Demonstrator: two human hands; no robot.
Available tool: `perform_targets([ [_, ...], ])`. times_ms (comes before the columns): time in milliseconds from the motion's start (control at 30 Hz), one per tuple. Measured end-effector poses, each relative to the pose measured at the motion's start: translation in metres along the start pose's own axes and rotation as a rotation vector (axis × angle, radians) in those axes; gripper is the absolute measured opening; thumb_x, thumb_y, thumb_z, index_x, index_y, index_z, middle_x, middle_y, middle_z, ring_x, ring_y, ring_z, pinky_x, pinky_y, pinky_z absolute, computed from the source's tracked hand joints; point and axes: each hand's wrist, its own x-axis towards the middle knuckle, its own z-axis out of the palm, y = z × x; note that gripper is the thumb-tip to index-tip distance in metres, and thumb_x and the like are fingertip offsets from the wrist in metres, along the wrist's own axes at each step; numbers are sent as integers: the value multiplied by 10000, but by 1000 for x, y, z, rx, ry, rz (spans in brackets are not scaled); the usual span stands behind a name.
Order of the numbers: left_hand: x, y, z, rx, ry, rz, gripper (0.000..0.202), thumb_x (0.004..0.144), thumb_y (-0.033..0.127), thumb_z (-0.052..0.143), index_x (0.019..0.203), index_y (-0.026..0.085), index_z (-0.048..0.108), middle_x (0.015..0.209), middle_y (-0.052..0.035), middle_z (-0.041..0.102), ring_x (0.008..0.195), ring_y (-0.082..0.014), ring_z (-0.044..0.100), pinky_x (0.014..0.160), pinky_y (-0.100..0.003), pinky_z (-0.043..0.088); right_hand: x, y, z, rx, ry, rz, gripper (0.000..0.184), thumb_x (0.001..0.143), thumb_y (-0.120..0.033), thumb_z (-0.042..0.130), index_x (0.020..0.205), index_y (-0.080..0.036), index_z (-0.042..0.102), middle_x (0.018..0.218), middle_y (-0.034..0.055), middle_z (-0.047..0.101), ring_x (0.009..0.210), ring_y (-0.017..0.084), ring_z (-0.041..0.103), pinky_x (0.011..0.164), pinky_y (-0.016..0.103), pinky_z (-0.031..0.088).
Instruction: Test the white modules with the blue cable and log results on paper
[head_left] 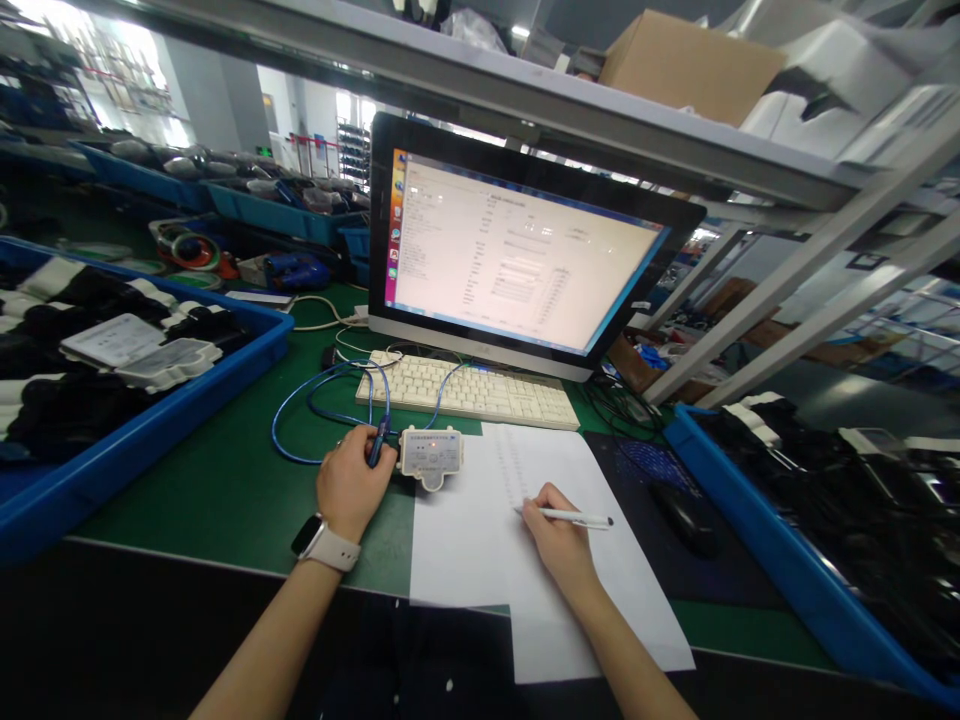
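My right hand (561, 545) is closed around a white pen (577, 518), its tip on a sheet of paper (600, 610) that bears faint columns of writing. In my left hand (354, 485), a dark blue cable connector (380, 440) is pinched between thumb and fingers; a watch is on that wrist. Just right of the connector lies a small white module box (431, 455) with a printed label and a small lit red light. It rests partly over a second white sheet (454, 550). The blue cable (285, 410) loops on the green bench behind my left hand.
A keyboard (472, 390) and a lit monitor (517, 260) stand behind the papers. To the right are a black mouse (682, 515) on a dark mat and a blue bin (795, 560). Another blue bin (150, 435) holds devices at left. A shelf (525, 85) hangs above.
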Motion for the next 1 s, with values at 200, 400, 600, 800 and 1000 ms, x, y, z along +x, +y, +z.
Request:
perform_targets([
  [200,0,-1,0,6,5,9,172,775,279,496,901,201,585,780,-18,662,741,-202,621,610,-263,393,0,-2,-1,22,8,-7,251,718,-345,510,536,-235,376,452,-54,421,474,134,400,496,254,322],
  [400,0,0,0,-8,-1,1,163,779,267,502,904,198,582,786,-17,662,739,-195,618,600,-257,385,1,-5,-2,23,39,12,241,678,-339,505,513,-237,361,432,-60,390,462,129,388,473,245,305],
  [600,0,0,-2,-24,-9,-11,154,790,255,490,905,199,575,809,-21,664,751,-195,620,601,-257,381,5,1,-2,233,94,79,264,655,-380,536,507,-240,368,387,-53,425,394,115,375,417,235,307],
  [800,0,-6,4,-69,-14,0,147,805,228,474,919,204,564,788,-17,664,759,-192,628,616,-258,393,14,12,-5,400,-66,192,355,636,-464,605,547,-225,358,364,-54,452,305,58,285,341,173,167],
  [1000,0,-7,5,-87,-5,-15,142,807,219,477,919,208,564,812,-22,664,785,-195,632,648,-264,409,11,13,-5,550,-5,201,465,640,-544,650,593,-215,325,389,-78,444,284,17,220,353,137,64],
])
